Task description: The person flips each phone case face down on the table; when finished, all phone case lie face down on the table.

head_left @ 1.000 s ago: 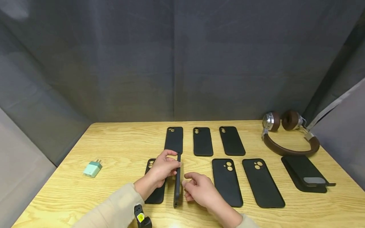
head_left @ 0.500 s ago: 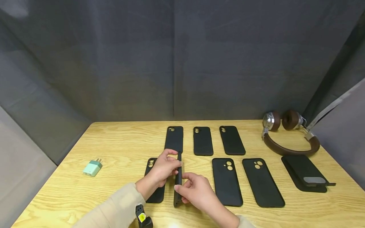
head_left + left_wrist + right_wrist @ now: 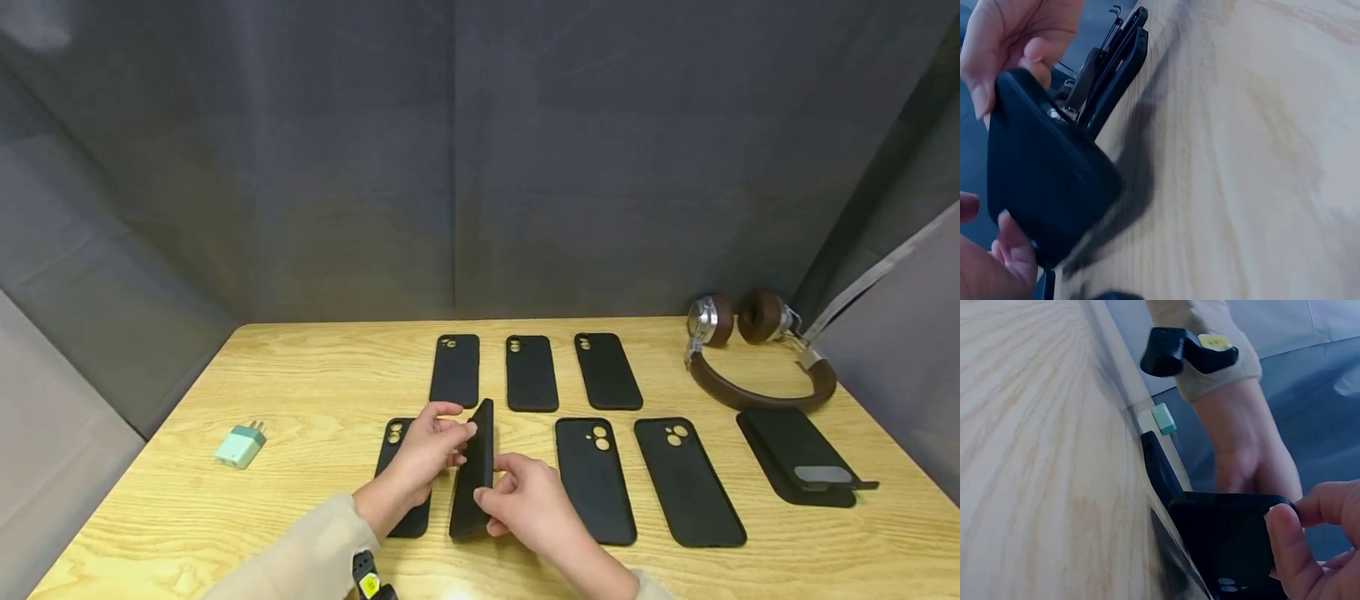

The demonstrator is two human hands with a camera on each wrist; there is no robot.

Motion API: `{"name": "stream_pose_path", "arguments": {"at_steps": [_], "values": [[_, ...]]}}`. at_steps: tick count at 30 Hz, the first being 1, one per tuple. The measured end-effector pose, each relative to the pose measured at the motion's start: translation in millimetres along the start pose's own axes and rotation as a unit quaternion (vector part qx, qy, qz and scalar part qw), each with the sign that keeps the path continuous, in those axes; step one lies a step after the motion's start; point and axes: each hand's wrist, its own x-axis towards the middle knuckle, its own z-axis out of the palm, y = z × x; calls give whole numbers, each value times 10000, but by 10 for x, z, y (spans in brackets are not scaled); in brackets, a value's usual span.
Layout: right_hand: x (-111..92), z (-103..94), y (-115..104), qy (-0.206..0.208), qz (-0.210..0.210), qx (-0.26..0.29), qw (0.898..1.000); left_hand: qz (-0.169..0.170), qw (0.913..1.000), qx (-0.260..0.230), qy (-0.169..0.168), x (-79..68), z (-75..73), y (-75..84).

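Above the table my right hand (image 3: pixel 525 500) pinches the right edge of a black phone case (image 3: pixel 474 487), which stands on edge, tilted. My left hand (image 3: pixel 423 450) is at the case's upper left edge, its index finger apart from it and its thumb close against it. In the left wrist view a left fingertip (image 3: pixel 1007 225) touches the case (image 3: pixel 1054 169). In the right wrist view small light openings show at the bottom of the case (image 3: pixel 1229 550), partly out of frame. Another black phone case (image 3: pixel 408 521) lies under my left hand, partly hidden.
Several black phone cases lie in two rows, among them a back-row case (image 3: pixel 456 367) and a front-row case (image 3: pixel 596 483). Brown headphones (image 3: pixel 750 387) and a black folding stand (image 3: pixel 795 458) are at right. A mint plug adapter (image 3: pixel 240 446) lies at left.
My right hand has come in from the right and taken the case's right edge. The upright case has turned and leaned, its upper end shifting right, away from my left index finger.
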Motion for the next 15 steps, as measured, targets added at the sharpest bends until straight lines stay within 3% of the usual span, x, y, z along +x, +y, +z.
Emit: {"name": "stream_pose_path", "arguments": {"at_steps": [6, 15], "values": [[-24, -58, -29, 225, 104, 252, 9994, -5, 9998, 99, 183, -44, -104, -51], [-60, -103, -35, 284, 59, 579, 9979, -335, 9985, -84, -421, -78, -83, -95]]}}
